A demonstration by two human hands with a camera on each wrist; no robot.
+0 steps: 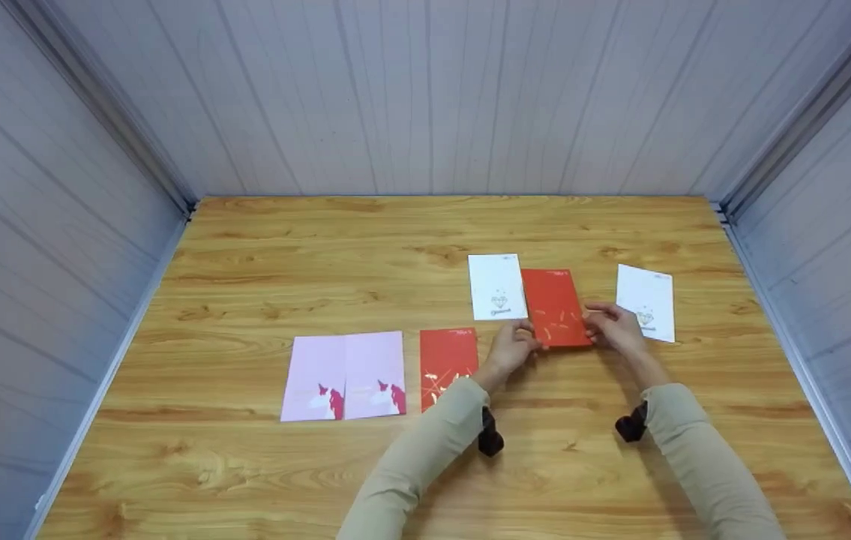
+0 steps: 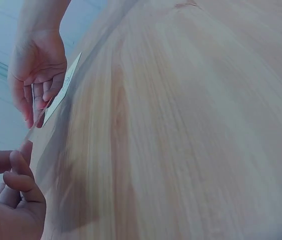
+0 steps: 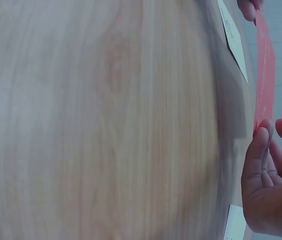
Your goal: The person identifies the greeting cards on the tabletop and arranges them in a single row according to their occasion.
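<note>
A red card (image 1: pixel 556 304) with light printed marks is held between both hands, raised off the table in the right wrist view. My left hand (image 1: pixel 511 349) pinches its lower left corner. At the lower right edge, my right hand (image 1: pixel 620 334) holds it between thumb and fingers. A white card (image 1: pixel 498 286) with a heart-like print lies beside its left edge. Another white card (image 1: pixel 647 300) lies to the right, partly behind the right hand. A second red card (image 1: pixel 447 360) lies left of the left forearm, which hides its lower right corner.
Two pink cards (image 1: pixel 373 373) with unicorn prints lie side by side on the left of the wooden table (image 1: pixel 305 277). Pale panel walls (image 1: pixel 425 97) border the table at the back and both sides. A black wrist device (image 1: pixel 490 435) hangs under the left sleeve.
</note>
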